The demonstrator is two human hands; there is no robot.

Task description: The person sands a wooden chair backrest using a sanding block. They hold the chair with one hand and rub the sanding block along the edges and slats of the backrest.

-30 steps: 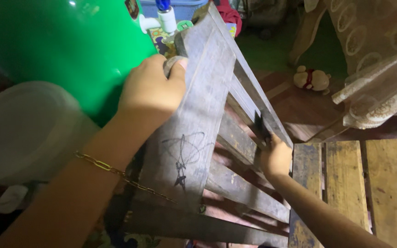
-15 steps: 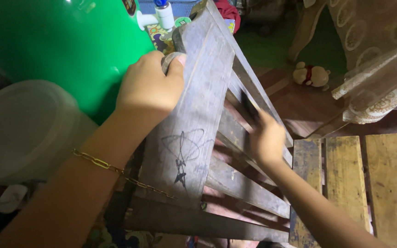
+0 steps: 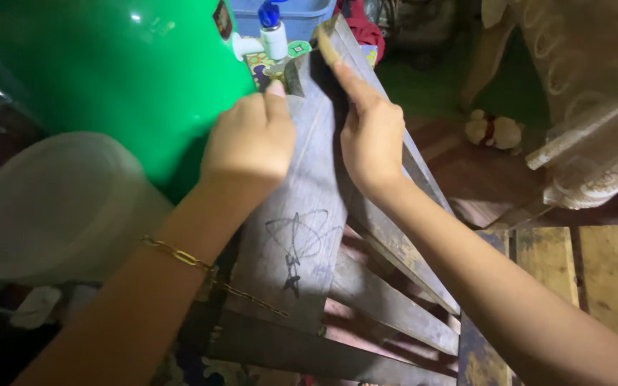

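A grey, weathered wooden slatted frame [image 3: 309,236] with a scribbled pen mark on its broad plank stands tilted on edge, leaning up and away between both arms. Its top end sits near the white tap [image 3: 270,39] of a large, glossy green round container [image 3: 109,71], and its lower rails spread out beside a yellowish wooden slatted platform [image 3: 574,279].

The frame looks heavy and rests only on its lower edge, so a slip of either hand could let it tip sideways against the green container or knock the tap. The rough, worn wood could also scrape or splinter the skin as the fingers run along it.

The left hand [image 3: 249,139], with a thin gold chain bracelet [image 3: 180,254] on the wrist, is curled closed around the left edge of the broad plank near its top, thumb pressed on the face of the wood. The right hand [image 3: 372,136] lies on the plank's upper right side, fingers [image 3: 345,78] nearly closed and stretched upward, pinching or pressing a small tan, block-like object [image 3: 325,43] against the top corner; what that object is cannot be told.

A pale, translucent round plastic tub [image 3: 51,207] sits at the left, and a small stuffed toy [image 3: 495,132] lies on the floor beyond.
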